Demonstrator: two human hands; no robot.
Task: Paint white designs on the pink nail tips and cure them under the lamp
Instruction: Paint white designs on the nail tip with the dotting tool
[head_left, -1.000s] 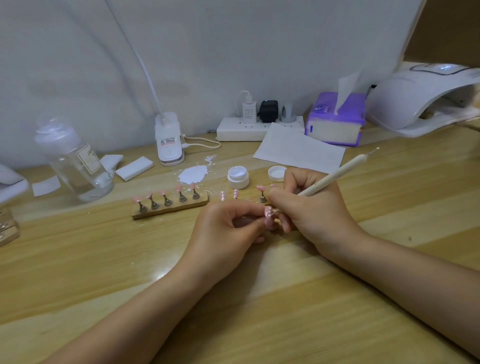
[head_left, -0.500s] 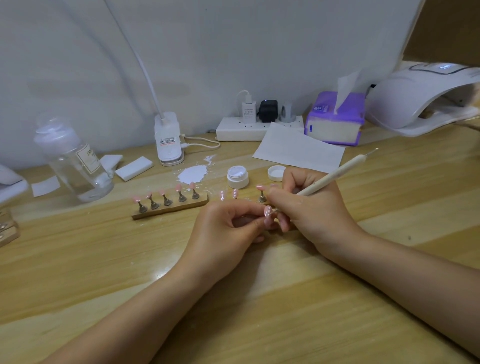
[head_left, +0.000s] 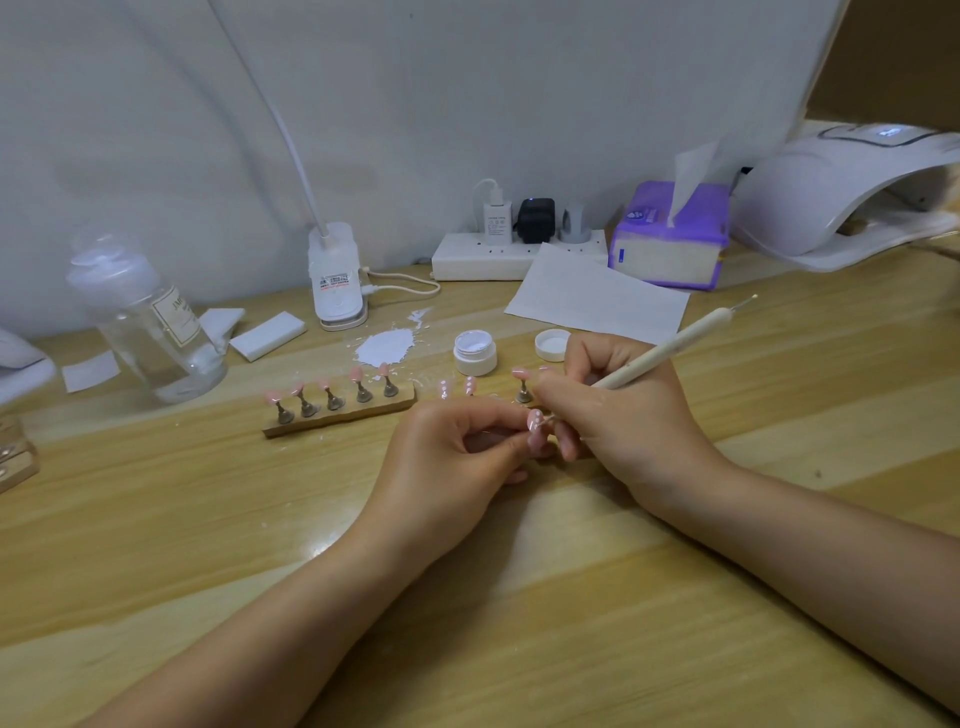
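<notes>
1. At the middle of the wooden counter (head_left: 208, 519), the left hand (head_left: 447, 467) pinches a pink nail tip (head_left: 535, 420) between its curled fingertips; the tip bears white dots.
2. The right hand (head_left: 623, 421) grips a cream dotting pen (head_left: 670, 349) like a pencil, its lower end at the held tip, its upper metal point angled up to the right.
3. Just behind the left hand, a wooden holder strip (head_left: 340, 413) carries five pink tips on metal stands.
4. Two loose pink tips (head_left: 456, 387) lie beside the strip, and one more stand (head_left: 523, 391) rises just by the right hand's fingers.
5. An open white gel pot (head_left: 474, 353) and its lid (head_left: 551, 345) sit behind, near a white paint smear (head_left: 385, 347).
6. The white curing lamp (head_left: 852, 197) stands at the far right, beside a purple tissue box (head_left: 670, 239).
</notes>
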